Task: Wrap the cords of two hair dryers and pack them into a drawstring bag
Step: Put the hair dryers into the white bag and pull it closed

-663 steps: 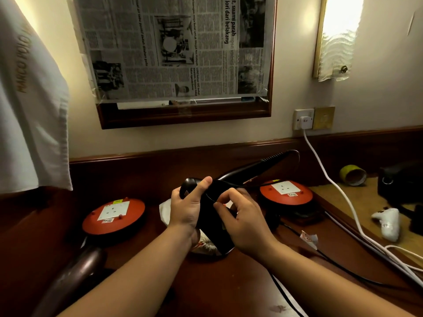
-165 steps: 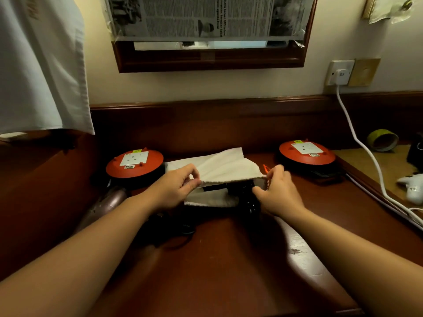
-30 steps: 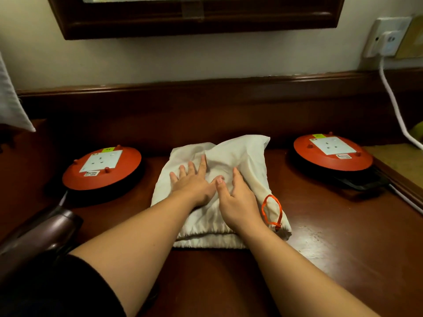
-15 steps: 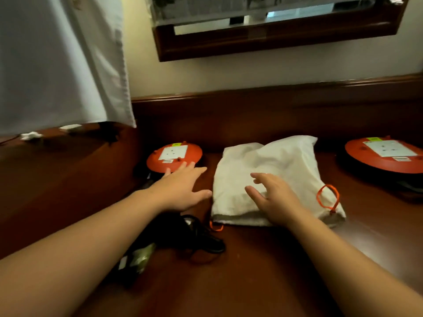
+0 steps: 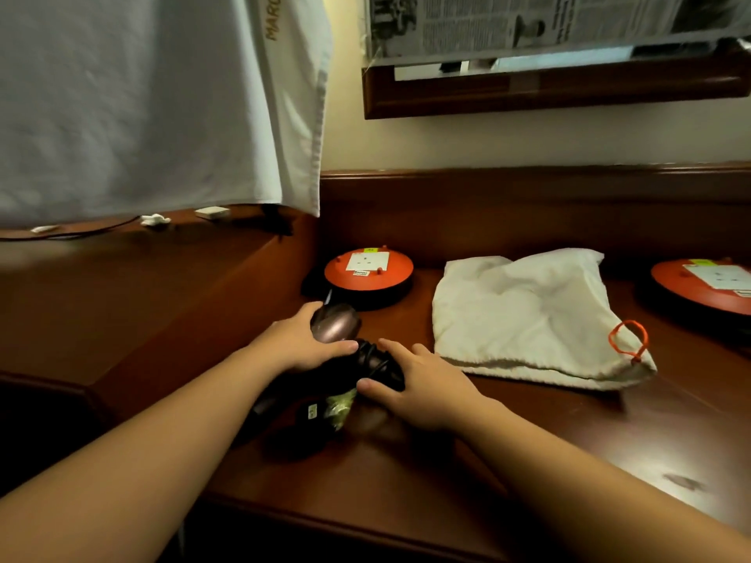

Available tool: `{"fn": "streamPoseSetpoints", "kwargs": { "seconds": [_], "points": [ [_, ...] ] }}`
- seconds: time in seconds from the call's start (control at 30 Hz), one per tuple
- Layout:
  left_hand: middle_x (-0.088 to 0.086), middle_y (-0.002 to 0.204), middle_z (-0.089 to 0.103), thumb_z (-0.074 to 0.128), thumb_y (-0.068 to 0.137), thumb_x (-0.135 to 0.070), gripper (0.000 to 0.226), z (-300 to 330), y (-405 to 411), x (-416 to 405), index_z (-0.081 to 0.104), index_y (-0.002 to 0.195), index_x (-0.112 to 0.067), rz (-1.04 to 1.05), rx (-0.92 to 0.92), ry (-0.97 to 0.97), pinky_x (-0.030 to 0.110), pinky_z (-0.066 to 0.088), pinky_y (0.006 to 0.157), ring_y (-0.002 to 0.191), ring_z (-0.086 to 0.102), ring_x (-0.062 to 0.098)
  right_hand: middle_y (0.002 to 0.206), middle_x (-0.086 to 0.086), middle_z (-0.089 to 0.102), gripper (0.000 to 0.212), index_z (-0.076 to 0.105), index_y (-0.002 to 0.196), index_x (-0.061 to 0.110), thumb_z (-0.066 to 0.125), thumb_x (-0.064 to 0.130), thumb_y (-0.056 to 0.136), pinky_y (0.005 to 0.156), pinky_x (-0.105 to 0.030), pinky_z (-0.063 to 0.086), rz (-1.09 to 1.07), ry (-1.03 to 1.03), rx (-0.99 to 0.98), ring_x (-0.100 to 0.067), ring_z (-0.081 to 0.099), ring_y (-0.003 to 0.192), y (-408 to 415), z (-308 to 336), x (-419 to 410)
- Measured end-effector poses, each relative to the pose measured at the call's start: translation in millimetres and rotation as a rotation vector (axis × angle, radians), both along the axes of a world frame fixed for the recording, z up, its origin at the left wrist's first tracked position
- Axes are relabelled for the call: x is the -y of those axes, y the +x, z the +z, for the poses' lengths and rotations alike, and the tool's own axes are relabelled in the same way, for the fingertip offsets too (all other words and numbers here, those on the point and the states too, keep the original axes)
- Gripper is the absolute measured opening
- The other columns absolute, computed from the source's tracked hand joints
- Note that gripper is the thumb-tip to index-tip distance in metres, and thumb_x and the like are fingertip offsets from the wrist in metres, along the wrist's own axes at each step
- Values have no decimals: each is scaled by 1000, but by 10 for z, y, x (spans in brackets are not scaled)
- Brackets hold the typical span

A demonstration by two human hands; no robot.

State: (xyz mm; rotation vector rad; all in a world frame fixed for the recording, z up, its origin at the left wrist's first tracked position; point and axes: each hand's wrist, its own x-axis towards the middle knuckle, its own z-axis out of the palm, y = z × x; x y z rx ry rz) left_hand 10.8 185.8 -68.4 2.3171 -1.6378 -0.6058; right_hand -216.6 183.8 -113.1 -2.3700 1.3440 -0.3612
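Nearest, on the dark wooden counter (image 5: pixel 467 481), a hair dryer (image 5: pixel 337 325) with a mauve metallic body is held by both hands. The left hand (image 5: pixel 302 343) is curled over the rounded body, thumb laid along its near side. The right hand (image 5: pixel 422 386) is placed on the black cord (image 5: pixel 378 361) bundled against the dryer, fingers bent over the coils and thumb pressed at the near edge. A greenish label and a small white tag are seen on the dark lower part of the dryer, just below the hands.

Beyond and to the right, a white drawstring bag (image 5: pixel 524 314) is laid flat on the counter, bulging, its mouth turned toward the viewer; an orange cord loop (image 5: pixel 628 339) is seen at its near right corner. Behind the dryer a round orange socket reel (image 5: pixel 367 270) is set, and a second reel (image 5: pixel 703 284) lies at the right edge. Farther back, a white cloth (image 5: pixel 142 103) is hung at upper left, and newspaper (image 5: pixel 528 22) is fixed over a wooden frame (image 5: pixel 528 95) on the wall
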Motion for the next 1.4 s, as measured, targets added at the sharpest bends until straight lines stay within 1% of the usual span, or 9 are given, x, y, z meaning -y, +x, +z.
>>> {"fn": "streamPoseSetpoints", "kwargs": {
  "seconds": [0.13, 0.33, 0.57, 0.77, 0.9, 1.0, 1.1, 1.23, 1.4],
  "points": [
    [0, 145, 56, 77, 57, -81, 104, -25, 35, -98, 44, 147, -39, -31, -105, -81, 39, 48, 95, 127, 56, 28, 117, 0, 67, 82, 46, 140, 35, 45, 88, 77, 85, -39, 57, 15, -62, -28, -21, 65, 101, -10, 56, -59],
    [-4, 144, 58, 75, 62, -80, 97, 135, -197, -81, 52, 146, -37, -179, -98, -121, 40, 49, 100, 127, 57, 22, 121, 1, 68, 86, 14, 160, 43, 59, 66, 90, 76, -23, 49, 50, 7, 85, -12, 63, 92, -244, 190, -75],
    [-7, 141, 60, 73, 58, -84, 99, 431, -819, 97, 57, 142, -33, -358, -113, -212, 34, 47, 102, 123, 58, 15, 81, 6, 77, 56, 49, 142, 49, 69, 54, 89, 56, -34, 62, -42, 31, 280, -15, 72, 57, -1003, 513, -145],
    [10, 100, 74, 55, 104, -36, 25, 281, -1335, 350, 70, 111, -17, -340, -620, -156, 32, 56, 67, 73, 68, 14, 79, 13, 77, 41, 54, 125, 59, 70, 49, 89, 56, -40, 62, -181, 26, 330, -15, 71, 57, -1911, 555, -283],
    [6, 126, 71, 66, 92, -1, 44, 14, -1479, 459, 67, 126, -29, -586, -523, -157, 48, 57, 100, 109, 71, 14, 82, 4, 79, 32, 67, 118, 38, 75, 42, 88, 54, -30, 60, -234, 130, 394, -16, 75, 65, -2283, 559, -422],
    [-16, 158, 34, 82, 83, -36, 90, 16, -1678, 366, 28, 150, -60, -856, -346, -195, 35, 33, 118, 146, 38, 7, 88, -3, 80, 24, 70, 113, 26, 74, 33, 91, 62, -41, 62, -241, 229, 492, -21, 77, 77, -2406, 553, -451],
    [-19, 161, 36, 85, 79, -32, 92, 68, -1807, 255, 33, 155, -45, -1006, -295, -341, 30, 29, 121, 150, 33, 3, 90, -11, 79, 31, 65, 116, 22, 72, 37, 90, 64, -48, 60, -220, 294, 534, -30, 77, 82, -2455, 626, -404],
    [-49, 110, 63, 90, 71, 3, 74, 134, -1773, 187, 56, 123, -37, -893, -465, -322, 5, 47, 88, 107, 60, -21, 96, -6, 79, 29, 60, 123, 29, 64, 39, 96, 72, -53, 63, -160, 356, 381, -24, 78, 81, -2437, 896, -308],
    [-12, 104, 78, 74, 92, -19, 21, 184, -1734, 228, 68, 111, -22, -701, -739, -376, 20, 57, 81, 103, 74, 9, 101, 13, 72, 22, 63, 118, 44, 45, 40, 105, 77, -30, 58, -89, 53, -62, -12, 72, 88, -2202, 1175, -232]
  ]
}}
